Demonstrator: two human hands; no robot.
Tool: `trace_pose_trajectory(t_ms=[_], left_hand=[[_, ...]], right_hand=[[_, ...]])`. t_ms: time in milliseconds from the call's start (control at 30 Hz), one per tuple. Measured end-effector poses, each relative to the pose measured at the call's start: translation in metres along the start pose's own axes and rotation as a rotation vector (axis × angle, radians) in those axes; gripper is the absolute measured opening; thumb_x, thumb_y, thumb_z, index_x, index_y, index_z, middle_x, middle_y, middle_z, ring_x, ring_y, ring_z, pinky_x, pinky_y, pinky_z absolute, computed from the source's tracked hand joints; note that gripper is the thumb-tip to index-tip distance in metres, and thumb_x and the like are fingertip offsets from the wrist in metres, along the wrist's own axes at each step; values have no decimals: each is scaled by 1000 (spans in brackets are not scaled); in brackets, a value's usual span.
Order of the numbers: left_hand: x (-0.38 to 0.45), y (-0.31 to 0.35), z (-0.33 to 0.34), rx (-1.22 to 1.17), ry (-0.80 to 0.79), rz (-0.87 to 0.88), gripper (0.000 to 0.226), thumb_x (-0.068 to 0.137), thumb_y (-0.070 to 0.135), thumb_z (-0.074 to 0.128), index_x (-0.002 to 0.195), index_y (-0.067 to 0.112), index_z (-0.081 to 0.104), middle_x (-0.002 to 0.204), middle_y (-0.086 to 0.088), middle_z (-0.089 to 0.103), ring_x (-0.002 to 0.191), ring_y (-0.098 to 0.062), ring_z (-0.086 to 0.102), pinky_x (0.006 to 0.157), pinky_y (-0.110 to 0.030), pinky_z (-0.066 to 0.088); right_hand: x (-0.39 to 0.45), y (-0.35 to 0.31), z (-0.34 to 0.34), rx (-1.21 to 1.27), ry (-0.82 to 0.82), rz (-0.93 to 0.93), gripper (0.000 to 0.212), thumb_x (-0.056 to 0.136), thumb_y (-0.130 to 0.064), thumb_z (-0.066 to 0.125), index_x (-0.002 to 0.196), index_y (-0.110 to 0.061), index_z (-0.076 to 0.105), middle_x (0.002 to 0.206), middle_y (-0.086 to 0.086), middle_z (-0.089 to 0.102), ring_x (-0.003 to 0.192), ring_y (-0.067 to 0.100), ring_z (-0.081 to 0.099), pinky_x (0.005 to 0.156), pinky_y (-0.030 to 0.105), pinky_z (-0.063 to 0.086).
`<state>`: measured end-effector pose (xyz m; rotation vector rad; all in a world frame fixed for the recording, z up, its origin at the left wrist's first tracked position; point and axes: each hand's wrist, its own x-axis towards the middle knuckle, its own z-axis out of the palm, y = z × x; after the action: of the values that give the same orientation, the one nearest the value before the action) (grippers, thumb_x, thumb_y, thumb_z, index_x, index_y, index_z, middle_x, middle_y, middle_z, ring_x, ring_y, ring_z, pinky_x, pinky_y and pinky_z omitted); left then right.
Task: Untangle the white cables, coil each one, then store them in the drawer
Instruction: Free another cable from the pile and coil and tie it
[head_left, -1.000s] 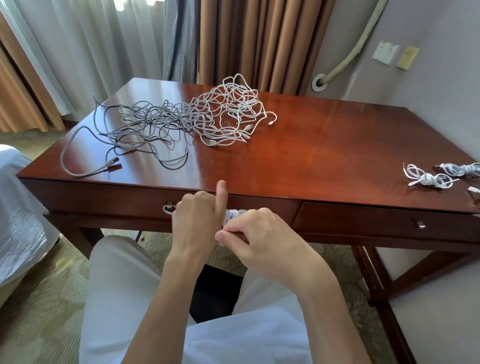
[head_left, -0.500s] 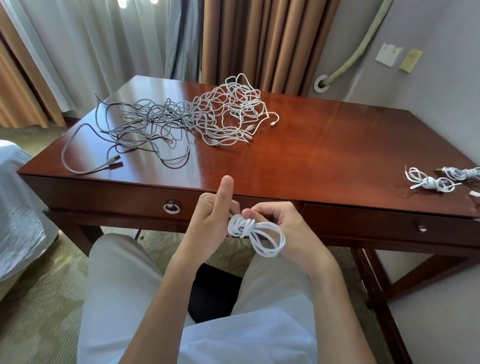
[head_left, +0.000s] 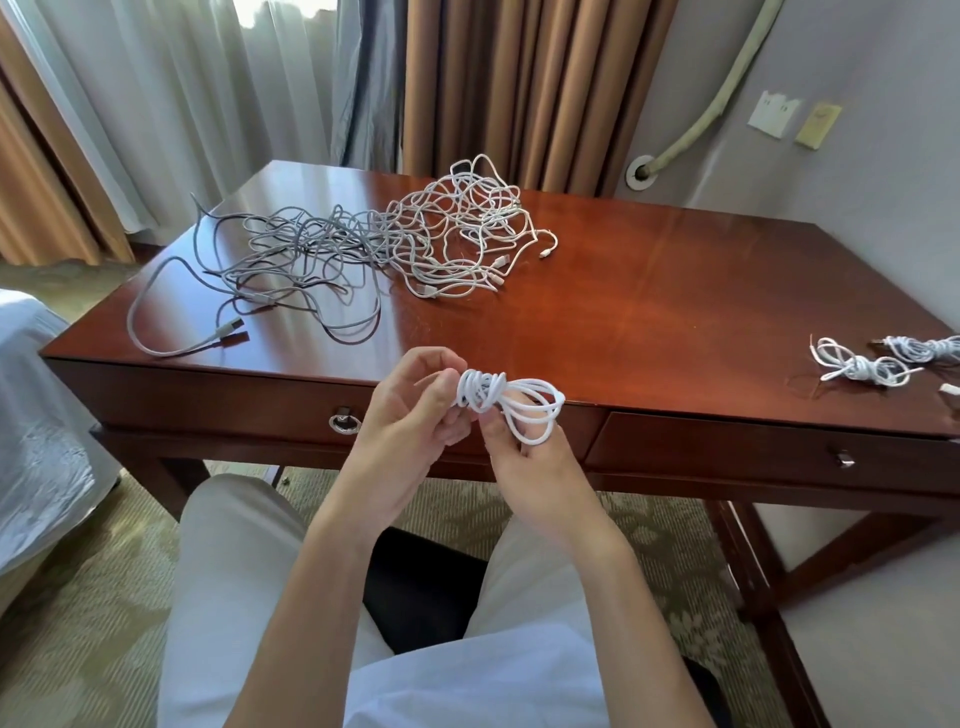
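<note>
A coiled white cable (head_left: 506, 402), wound tight at its middle, hangs between both hands in front of the desk's front edge. My left hand (head_left: 415, 415) pinches the wrapped left end with curled fingers. My right hand (head_left: 524, 462) holds the loops from below with thumb and fingers. A big tangle of white and grey cables (head_left: 374, 249) lies on the far left of the desk top. Two coiled white cables (head_left: 857, 364) lie at the right edge. The left drawer (head_left: 218, 400) and the right drawer (head_left: 753, 452) are closed.
The wooden desk (head_left: 649, 322) stands against curtains and a wall with a hose outlet. A bed with white bedding (head_left: 36, 415) is at the left. My legs in light trousers are below, over patterned carpet.
Both hands rose from the drawer front to the desk's edge with the coil. The left thumb, which stood up before, now curls onto the wrapped part of the cable.
</note>
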<state>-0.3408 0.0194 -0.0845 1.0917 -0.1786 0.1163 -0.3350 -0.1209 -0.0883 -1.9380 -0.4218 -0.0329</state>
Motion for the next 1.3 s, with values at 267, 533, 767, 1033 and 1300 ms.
trace_pose_trajectory(t_ms=[267, 533, 767, 1033, 1300], left_hand=[[3, -10, -1, 214, 234, 174, 10, 96, 17, 60, 90, 24, 63, 69, -1, 55, 63, -14, 47, 62, -26, 41], [2, -12, 13, 416, 495, 310, 14, 97, 18, 65, 87, 19, 56, 61, 1, 56, 50, -13, 48, 45, -28, 44], [0, -9, -2, 564, 427, 302, 21, 96, 23, 69, 79, 21, 57, 62, 3, 64, 57, -15, 58, 57, -37, 48], [-3, 4, -14, 389, -43, 178, 23, 92, 21, 67, 101, 1, 62, 74, -3, 66, 64, -16, 58, 62, -24, 50], [-6, 7, -12, 341, -149, 156, 18, 87, 7, 67, 102, -3, 62, 76, -13, 67, 59, -20, 56, 59, -25, 50]], right_hand=[[-2, -19, 10, 694, 2, 436, 26, 111, -10, 34, 112, -25, 55, 56, -7, 33, 45, 5, 24, 38, 16, 22], [-7, -28, 31, 528, 264, 335, 8, 102, -6, 55, 96, -10, 59, 66, -1, 70, 56, 14, 67, 60, 37, 60], [-13, -31, 23, 399, 237, 90, 5, 90, -2, 74, 90, -7, 76, 82, 1, 79, 77, 15, 77, 74, 26, 61], [-11, -32, 5, 496, 245, -114, 3, 88, -3, 76, 90, 0, 76, 80, 5, 77, 69, 19, 73, 70, 29, 59], [-3, -22, -9, 341, 324, -129, 11, 87, -29, 74, 82, -18, 75, 103, -3, 76, 92, 15, 72, 78, 28, 55]])
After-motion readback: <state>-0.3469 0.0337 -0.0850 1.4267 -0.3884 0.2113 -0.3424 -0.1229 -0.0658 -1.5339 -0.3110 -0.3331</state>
